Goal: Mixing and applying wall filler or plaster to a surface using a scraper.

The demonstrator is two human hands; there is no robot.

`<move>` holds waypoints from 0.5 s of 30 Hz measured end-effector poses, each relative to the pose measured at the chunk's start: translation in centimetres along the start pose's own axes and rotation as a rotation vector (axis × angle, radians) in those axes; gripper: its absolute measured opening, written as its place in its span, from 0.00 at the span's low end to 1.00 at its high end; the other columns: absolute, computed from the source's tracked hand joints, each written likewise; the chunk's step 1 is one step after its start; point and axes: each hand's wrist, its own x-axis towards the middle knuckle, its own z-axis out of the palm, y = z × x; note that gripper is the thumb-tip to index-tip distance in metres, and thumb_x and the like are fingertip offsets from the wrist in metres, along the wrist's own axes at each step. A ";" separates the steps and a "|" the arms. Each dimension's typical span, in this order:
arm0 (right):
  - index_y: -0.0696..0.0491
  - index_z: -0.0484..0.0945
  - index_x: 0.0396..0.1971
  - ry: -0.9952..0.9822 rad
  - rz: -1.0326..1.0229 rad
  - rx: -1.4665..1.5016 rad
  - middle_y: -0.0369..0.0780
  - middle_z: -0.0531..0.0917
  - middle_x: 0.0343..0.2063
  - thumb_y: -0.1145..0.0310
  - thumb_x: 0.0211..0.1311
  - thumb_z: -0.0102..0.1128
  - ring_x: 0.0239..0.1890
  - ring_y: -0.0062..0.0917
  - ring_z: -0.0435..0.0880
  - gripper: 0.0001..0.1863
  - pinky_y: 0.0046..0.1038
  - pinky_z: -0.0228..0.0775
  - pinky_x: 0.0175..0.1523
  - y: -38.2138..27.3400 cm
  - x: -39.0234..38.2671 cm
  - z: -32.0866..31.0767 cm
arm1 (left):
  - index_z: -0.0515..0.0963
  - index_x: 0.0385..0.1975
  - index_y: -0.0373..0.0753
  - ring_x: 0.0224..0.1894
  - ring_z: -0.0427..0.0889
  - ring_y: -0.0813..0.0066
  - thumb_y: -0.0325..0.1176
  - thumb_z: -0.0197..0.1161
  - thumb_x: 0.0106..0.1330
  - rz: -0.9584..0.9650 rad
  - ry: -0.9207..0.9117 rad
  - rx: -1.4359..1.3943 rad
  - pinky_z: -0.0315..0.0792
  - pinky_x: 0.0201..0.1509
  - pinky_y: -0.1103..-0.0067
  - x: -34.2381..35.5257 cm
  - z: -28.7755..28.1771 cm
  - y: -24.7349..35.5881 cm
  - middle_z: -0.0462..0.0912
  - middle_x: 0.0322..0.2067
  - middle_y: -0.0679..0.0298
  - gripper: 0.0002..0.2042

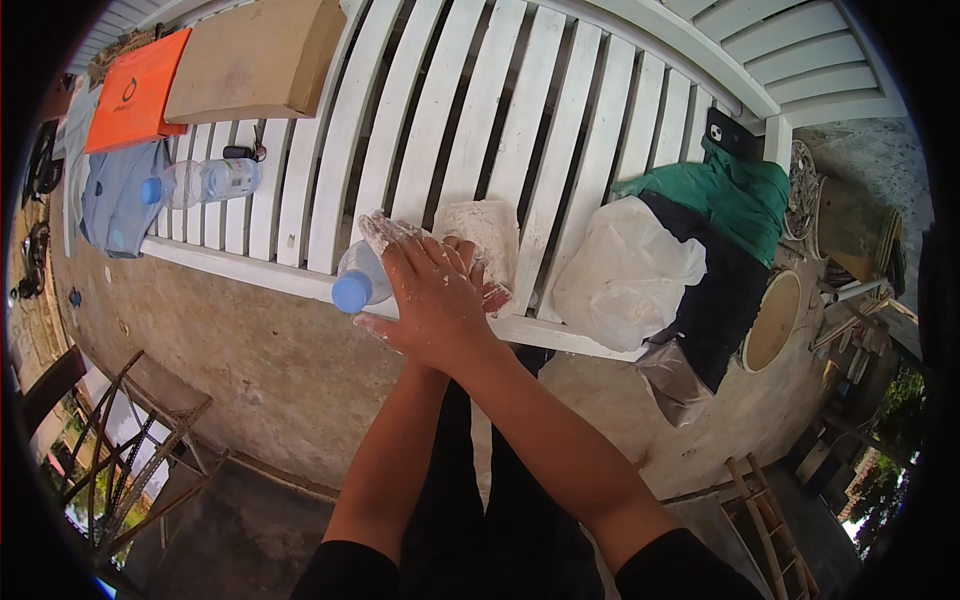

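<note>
The powdery right hand (437, 292) is laid flat, nothing visibly held, over the half-hidden left hand (492, 296), whose grip cannot be told. Just right, a whitened pad (480, 225) is seen on the slatted counter (430, 140); rubbing is best kept clear of the left-side bottle (362, 278).

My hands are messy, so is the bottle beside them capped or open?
Capped: the bottle has a blue cap over its mouth. How tight, I cannot tell.

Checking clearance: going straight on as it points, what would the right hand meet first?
Right hand: likely the near corner of the cardboard box, beyond the white slats; height unclear, so slats might come first.
</note>
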 end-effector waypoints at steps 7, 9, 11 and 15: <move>0.58 0.70 0.55 0.017 0.057 0.118 0.47 0.77 0.50 0.62 0.43 0.74 0.56 0.44 0.75 0.36 0.43 0.67 0.61 1.0 0.3 -0.6 | 0.77 0.41 0.36 0.46 0.79 0.55 0.31 0.66 0.53 -0.021 0.027 -0.137 0.72 0.47 0.66 -0.9 0.3 -0.7 0.81 0.41 0.56 0.15; 0.58 0.71 0.53 0.149 0.121 0.245 0.46 0.79 0.47 0.69 0.42 0.75 0.51 0.39 0.80 0.35 0.37 0.72 0.56 1.5 0.0 -0.8 | 0.77 0.41 0.36 0.46 0.79 0.55 0.32 0.67 0.53 -0.031 0.037 -0.169 0.72 0.48 0.66 -1.2 0.1 -1.0 0.81 0.42 0.56 0.16; 0.58 0.71 0.53 0.185 0.163 0.409 0.45 0.79 0.47 0.71 0.42 0.76 0.49 0.35 0.80 0.35 0.35 0.72 0.56 1.6 -0.3 -1.6 | 0.77 0.42 0.36 0.47 0.79 0.54 0.32 0.67 0.53 -0.043 0.048 -0.195 0.72 0.48 0.66 -1.7 -0.3 -1.4 0.81 0.42 0.56 0.16; 0.57 0.66 0.59 0.391 0.244 0.820 0.40 0.76 0.53 0.76 0.43 0.78 0.55 0.30 0.75 0.40 0.33 0.68 0.61 1.9 -1.8 -4.9 | 0.77 0.44 0.36 0.50 0.77 0.51 0.32 0.69 0.51 -0.124 -0.098 0.022 0.72 0.52 0.65 -2.0 -1.5 -0.6 0.78 0.48 0.52 0.19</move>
